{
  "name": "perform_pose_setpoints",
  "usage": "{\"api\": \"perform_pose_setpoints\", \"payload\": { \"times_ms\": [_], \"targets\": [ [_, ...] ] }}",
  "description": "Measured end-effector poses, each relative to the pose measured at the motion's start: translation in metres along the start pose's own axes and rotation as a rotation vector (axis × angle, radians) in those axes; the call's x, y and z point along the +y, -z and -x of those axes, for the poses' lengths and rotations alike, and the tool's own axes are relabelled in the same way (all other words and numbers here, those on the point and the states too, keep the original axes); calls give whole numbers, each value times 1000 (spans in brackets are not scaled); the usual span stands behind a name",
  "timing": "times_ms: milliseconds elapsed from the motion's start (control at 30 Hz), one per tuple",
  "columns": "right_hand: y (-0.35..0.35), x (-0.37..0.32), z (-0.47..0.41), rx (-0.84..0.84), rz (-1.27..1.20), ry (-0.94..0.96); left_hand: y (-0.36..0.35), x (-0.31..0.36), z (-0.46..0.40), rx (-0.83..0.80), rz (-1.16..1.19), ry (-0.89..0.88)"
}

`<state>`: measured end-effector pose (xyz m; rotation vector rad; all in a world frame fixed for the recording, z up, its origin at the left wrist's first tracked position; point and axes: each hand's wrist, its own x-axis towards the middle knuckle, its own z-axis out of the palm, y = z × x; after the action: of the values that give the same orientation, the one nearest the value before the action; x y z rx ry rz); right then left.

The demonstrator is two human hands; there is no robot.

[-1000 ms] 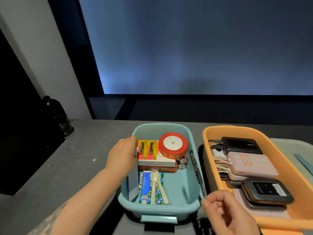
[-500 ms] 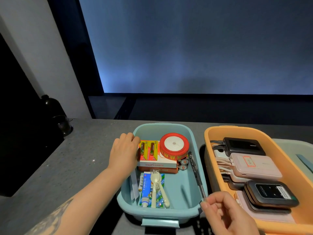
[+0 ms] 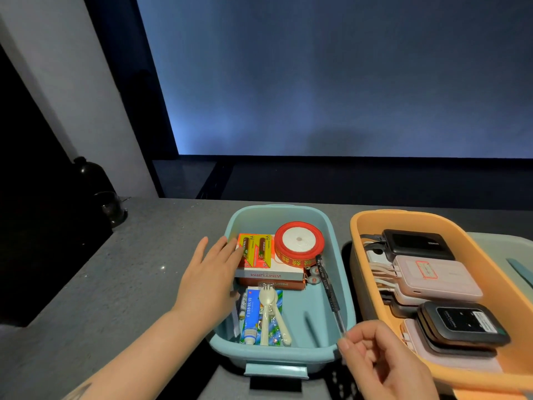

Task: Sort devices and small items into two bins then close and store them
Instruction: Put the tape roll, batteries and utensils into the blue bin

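Note:
A teal bin [image 3: 337,243] holds a pack of AA batteries [image 3: 255,251] on a white box, a red ribbon spool [image 3: 298,245], a tube with a plastic spork [image 3: 266,310] and a black pen [image 3: 328,290] leaning on its right wall. My left hand [image 3: 209,281] lies over the bin's left rim with straight fingers touching the battery pack. My right hand [image 3: 380,362] pinches the pen's near tip at the bin's front right corner. An orange bin [image 3: 363,243] on the right holds power banks [image 3: 432,275] and pocket routers [image 3: 461,321].
A pale green lid [image 3: 507,255] lies behind the orange bin at the far right. A dark jug and a glass [image 3: 111,207] stand at the counter's left back edge. The grey counter [image 3: 115,284] stretches to the left of the bins.
My left hand's fingers have straightened and slid onto the battery pack. The right hand has kept its pinch on the pen's tip, with the pen settling lower into the bin.

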<state>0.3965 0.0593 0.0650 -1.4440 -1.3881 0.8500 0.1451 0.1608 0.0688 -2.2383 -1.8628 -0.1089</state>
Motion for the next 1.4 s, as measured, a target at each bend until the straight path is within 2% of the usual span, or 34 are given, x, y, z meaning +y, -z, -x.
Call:
{"api": "perform_pose_setpoints", "payload": {
  "times_ms": [100,233,333,433,567,700,933,1167,1333,1400],
  "targets": [
    [-1,-1,0,-12,38,18,-1,-3,-15,-129,-130,-21],
    [6,0,-5,-76,114,3,4,0,-24,-228,-116,-27],
    [16,-5,-17,-113,232,41,10,8,-10,-81,8,-3],
    [18,-16,-42,-133,433,131,15,30,18,105,285,46],
    [-5,-32,-77,-319,741,188,8,50,52,126,507,122],
    [-28,-38,-95,-538,1071,170,3,56,66,190,564,202],
    [-59,-48,-106,-650,1428,138,-2,58,66,232,519,196],
    [-78,-25,-113,-792,1377,-60,-7,58,66,287,496,184],
    [-92,-17,-120,-1017,1303,-218,-8,57,66,272,505,179],
    [-96,-10,-124,-1079,1233,-339,-7,57,66,266,507,182]
  ]
}}
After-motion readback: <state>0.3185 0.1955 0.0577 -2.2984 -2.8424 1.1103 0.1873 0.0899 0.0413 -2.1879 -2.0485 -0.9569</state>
